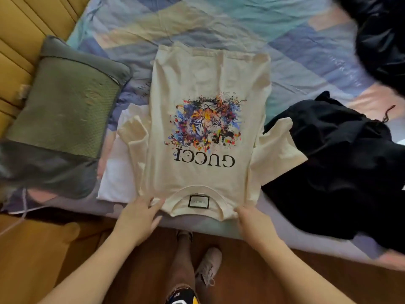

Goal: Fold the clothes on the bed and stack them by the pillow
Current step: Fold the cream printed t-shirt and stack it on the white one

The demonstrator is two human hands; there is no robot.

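Note:
A cream T-shirt (pixel 203 80) with a colourful tiger print and black lettering lies spread face up on the bed, collar toward me, both sleeves out. My left hand (pixel 138 218) pinches its shoulder left of the collar. My right hand (pixel 252 218) grips the shoulder right of the collar. A white folded garment (pixel 116 178) lies under the shirt's left side, next to the green-grey pillow (pixel 63 115). A heap of black clothes (pixel 335 163) lies at the right, touching the shirt's right sleeve.
The bed has a pastel patchwork sheet (pixel 295 62). More dark clothing (pixel 381 40) sits at the far right corner. A yellow padded headboard (pixel 15 40) runs along the left. Wooden floor (pixel 241 260) and my legs and shoes are below the bed edge.

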